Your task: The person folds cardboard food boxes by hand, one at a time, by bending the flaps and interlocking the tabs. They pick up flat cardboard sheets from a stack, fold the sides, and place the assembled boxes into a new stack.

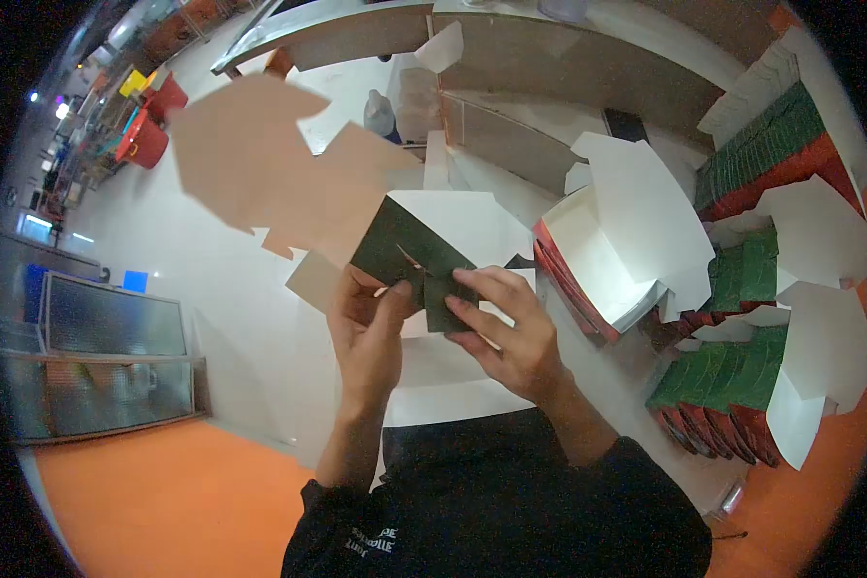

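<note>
Both my hands hold one cardboard box blank in front of my chest. Its dark green panel (pixel 405 246) faces me and has a slit near the middle, while a large tan flap (pixel 270 159) spreads up and to the left. My left hand (pixel 371 328) pinches the panel's lower left edge, thumb on top. The fingers of my right hand (pixel 506 323) grip a smaller green flap at the lower right. White cardboard (pixel 453 212) lies behind the panel. To the right stands a folded box (pixel 607 250) with its white lid raised.
Nested green and red boxes (pixel 732 366) stand in rows along the right, with another stack (pixel 771 154) farther back. A clear bottle (pixel 380 116) sits beyond the tan flap. Red buckets (pixel 144 140) are at the far left, above a glass-panelled cabinet (pixel 116 318).
</note>
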{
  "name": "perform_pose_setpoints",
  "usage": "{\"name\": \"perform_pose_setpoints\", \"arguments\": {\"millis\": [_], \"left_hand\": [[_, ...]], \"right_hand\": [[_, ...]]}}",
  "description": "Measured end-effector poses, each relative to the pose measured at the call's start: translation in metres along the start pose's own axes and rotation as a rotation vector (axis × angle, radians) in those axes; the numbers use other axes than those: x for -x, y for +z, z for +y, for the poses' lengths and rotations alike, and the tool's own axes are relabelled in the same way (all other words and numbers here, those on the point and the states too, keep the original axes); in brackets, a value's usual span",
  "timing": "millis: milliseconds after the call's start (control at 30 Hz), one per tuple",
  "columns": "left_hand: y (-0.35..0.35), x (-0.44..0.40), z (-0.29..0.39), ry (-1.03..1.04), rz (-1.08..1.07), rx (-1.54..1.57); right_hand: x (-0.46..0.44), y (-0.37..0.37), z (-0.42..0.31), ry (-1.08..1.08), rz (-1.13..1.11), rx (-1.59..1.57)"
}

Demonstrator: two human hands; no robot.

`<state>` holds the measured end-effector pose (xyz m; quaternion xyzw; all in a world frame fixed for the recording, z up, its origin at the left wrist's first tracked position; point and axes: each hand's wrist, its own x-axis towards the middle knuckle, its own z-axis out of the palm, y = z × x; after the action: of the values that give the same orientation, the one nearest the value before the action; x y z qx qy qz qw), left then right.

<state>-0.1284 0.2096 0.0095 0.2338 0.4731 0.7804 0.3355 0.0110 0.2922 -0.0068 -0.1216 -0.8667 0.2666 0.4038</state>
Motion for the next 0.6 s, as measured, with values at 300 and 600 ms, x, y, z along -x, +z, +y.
{"name": "perform_pose_setpoints", "arguments": {"millis": [300,600], "left_hand": [[0.013,0.016,-0.028,0.024,-0.165,-0.138],[0.001,0.014,0.004,0.359,-0.178,-0.856]], "right_hand": [[0.014,0.017,-0.005,0.597,0.242,-0.389],[0.0,0.0,0.024,0.547,0.302,-0.823]]}}
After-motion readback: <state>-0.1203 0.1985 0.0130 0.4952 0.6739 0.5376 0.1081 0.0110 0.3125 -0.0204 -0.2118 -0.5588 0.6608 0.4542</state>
